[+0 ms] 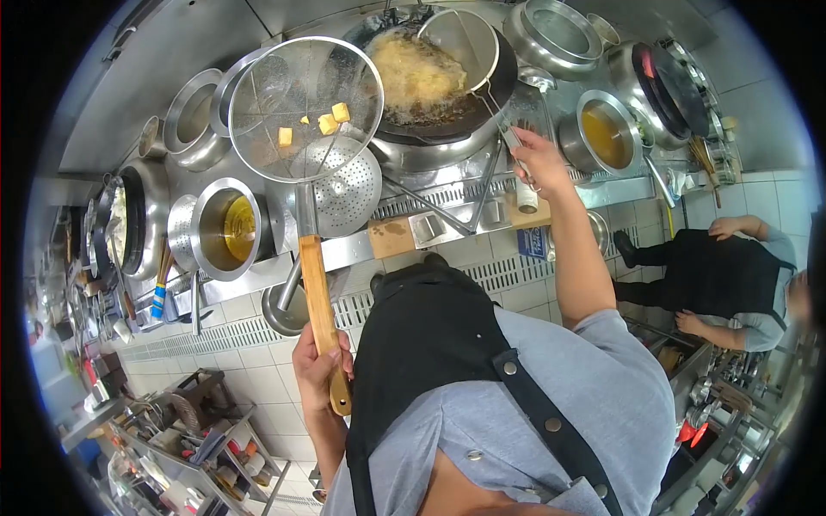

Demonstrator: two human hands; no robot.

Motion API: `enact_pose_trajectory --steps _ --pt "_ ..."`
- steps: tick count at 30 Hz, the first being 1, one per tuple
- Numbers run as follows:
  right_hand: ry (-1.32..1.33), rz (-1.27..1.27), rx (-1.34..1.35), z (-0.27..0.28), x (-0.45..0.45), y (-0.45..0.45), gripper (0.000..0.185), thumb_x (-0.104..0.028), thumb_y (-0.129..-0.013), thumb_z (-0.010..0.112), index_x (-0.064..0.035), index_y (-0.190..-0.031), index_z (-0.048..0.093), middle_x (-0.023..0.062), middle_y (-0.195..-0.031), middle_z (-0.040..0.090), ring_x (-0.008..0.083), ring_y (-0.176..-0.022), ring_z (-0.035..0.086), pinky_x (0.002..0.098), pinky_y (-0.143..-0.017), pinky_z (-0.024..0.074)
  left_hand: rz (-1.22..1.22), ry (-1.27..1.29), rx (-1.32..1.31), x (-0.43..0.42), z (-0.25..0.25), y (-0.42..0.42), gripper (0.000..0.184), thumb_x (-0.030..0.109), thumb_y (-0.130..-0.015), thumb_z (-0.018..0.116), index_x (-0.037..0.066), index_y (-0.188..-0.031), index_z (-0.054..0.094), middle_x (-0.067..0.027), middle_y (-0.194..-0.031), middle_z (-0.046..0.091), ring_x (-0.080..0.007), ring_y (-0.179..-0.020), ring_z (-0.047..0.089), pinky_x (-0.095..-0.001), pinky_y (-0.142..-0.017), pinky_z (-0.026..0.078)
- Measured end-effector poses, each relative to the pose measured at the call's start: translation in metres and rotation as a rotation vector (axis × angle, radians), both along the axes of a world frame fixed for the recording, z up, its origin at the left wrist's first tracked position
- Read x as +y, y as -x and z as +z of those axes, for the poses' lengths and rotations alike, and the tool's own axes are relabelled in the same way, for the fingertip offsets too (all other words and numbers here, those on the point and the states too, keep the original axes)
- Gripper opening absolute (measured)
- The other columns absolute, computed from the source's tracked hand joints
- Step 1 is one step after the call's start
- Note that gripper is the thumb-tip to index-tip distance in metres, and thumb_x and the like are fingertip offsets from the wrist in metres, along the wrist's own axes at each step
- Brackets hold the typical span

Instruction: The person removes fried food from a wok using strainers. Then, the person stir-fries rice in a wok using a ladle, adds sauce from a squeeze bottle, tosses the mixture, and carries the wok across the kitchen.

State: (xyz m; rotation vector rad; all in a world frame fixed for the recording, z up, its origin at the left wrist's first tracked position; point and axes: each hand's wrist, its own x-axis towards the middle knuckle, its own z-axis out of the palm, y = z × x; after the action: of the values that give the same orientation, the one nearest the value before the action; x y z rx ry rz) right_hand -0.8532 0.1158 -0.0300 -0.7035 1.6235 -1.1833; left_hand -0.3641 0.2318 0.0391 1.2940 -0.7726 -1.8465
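My left hand (322,365) is wrapped round the wooden handle of a large round mesh skimmer (308,110), held up over the counter. Several yellow cubes (328,124) lie on its mesh. With my right hand (540,162) I grip the metal handle of a smaller mesh strainer (460,47), whose basket is at the right side of a black wok (387,129). Inside the wok, yellowish food bubbles in foaming oil (415,73). A perforated ladle disc (348,189) sits partly behind the large skimmer.
A pot of yellow oil (225,230) stands at the left, another pot (602,131) with amber liquid at the right. Metal bowls (552,36) are behind the wok. A co-worker (723,275) in a black apron is at the right. Racks of utensils (215,447) stand lower left.
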Motion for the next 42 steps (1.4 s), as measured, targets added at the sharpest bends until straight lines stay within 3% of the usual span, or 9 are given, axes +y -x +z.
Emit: enact_pose_trajectory --steps 3,10,16,23,26,29,32,38,42 --pt "0.05 -0.016 -0.342 -0.007 0.001 0.013 0.053 -0.002 -0.095 0.059 0.0015 -0.147 0.048 0.0007 -0.083 0.056 0.0074 -0.054 0.049 0.0227 -0.04 0.0295 0.011 0.002 0.007 0.002 0.002 0.001 0.06 0.01 -0.082 0.067 -0.005 -0.137 0.05 -0.0117 -0.088 0.063 -0.0154 -0.057 0.06 -0.0263 -0.049 0.052" --pt "0.1 -0.114 -0.548 -0.015 0.03 0.023 0.047 0.0 -0.097 0.056 0.0 -0.144 0.05 0.0 -0.081 0.056 0.007 -0.052 0.048 0.0216 -0.039 0.0297 0.015 0.01 0.015 0.003 -0.002 0.003 0.059 0.01 -0.084 0.067 -0.006 -0.137 0.049 -0.0118 -0.088 0.063 -0.0157 -0.058 0.061 -0.0263 -0.048 0.052" --pt "0.044 -0.1 -0.174 0.014 0.053 0.024 0.049 -0.002 -0.095 0.059 0.0013 -0.143 0.053 0.0002 -0.082 0.057 0.0065 -0.053 0.049 0.0215 -0.04 0.0288 0.014 0.003 -0.003 0.0 0.0 0.004 0.056 0.009 -0.082 0.065 -0.005 -0.134 0.051 -0.0121 -0.089 0.063 -0.0155 -0.058 0.061 -0.0259 -0.047 0.051" --pt "0.07 -0.041 0.614 0.024 0.061 0.034 0.052 -0.003 -0.091 0.062 -0.0069 -0.142 0.062 -0.0005 -0.076 0.052 0.0096 -0.063 0.047 0.0261 -0.06 0.0427 -0.011 0.02 -0.073 -0.002 0.001 0.008 0.06 0.018 -0.08 0.068 -0.003 -0.135 0.053 -0.0096 -0.089 0.062 -0.0134 -0.056 0.058 -0.0246 -0.047 0.05" --pt "0.107 -0.1 0.741 0.032 0.055 0.015 0.051 -0.002 -0.089 0.063 -0.0085 -0.14 0.064 -0.0002 -0.074 0.05 0.0106 -0.067 0.046 0.0268 -0.065 0.0433 -0.002 0.029 -0.067 -0.004 -0.001 0.008 0.061 0.018 -0.08 0.068 -0.003 -0.136 0.053 -0.0097 -0.089 0.062 -0.0136 -0.056 0.058 -0.0248 -0.047 0.05" --pt "0.1 -0.15 0.661 0.037 0.063 0.009 0.052 -0.002 -0.089 0.063 -0.005 -0.141 0.062 -0.0008 -0.075 0.052 0.0092 -0.066 0.047 0.0262 -0.062 0.0426 0.012 0.021 -0.058 -0.002 -0.002 0.006 0.062 0.018 -0.08 0.068 -0.004 -0.136 0.053 -0.0097 -0.089 0.062 -0.0136 -0.055 0.058 -0.0247 -0.046 0.049" --pt "0.06 -0.083 0.27 0.063 0.084 -0.003 0.052 -0.002 -0.089 0.063 0.0003 -0.141 0.059 -0.0013 -0.076 0.053 0.0068 -0.067 0.05 0.0251 -0.06 0.042 0.024 0.011 -0.058 0.0 0.001 0.005 0.063 0.017 -0.079 0.068 -0.004 -0.137 0.052 -0.0098 -0.089 0.062 -0.0134 -0.055 0.057 -0.0244 -0.046 0.049" --pt "0.012 0.074 0.54 0.047 0.089 -0.006 0.053 -0.005 -0.091 0.06 0.0001 -0.144 0.057 0.0004 -0.078 0.055 0.0061 -0.057 0.052 0.0248 -0.052 0.0402 0.034 0.029 -0.018 0.004 0.001 -0.002 0.048 0.01 -0.084 0.062 -0.004 -0.128 0.052 -0.012 -0.089 0.062 -0.0148 -0.058 0.059 -0.0258 -0.048 0.052" --pt "-0.015 0.069 0.353 0.002 0.038 -0.012 0.054 -0.008 -0.092 0.057 -0.0027 -0.146 0.056 0.0003 -0.081 0.055 0.0075 -0.053 0.049 0.0253 -0.045 0.036 0.02 0.049 -0.025 0.004 -0.006 -0.008 0.048 0.011 -0.084 0.062 -0.004 -0.129 0.052 -0.0117 -0.09 0.062 -0.0146 -0.059 0.059 -0.0256 -0.049 0.052"
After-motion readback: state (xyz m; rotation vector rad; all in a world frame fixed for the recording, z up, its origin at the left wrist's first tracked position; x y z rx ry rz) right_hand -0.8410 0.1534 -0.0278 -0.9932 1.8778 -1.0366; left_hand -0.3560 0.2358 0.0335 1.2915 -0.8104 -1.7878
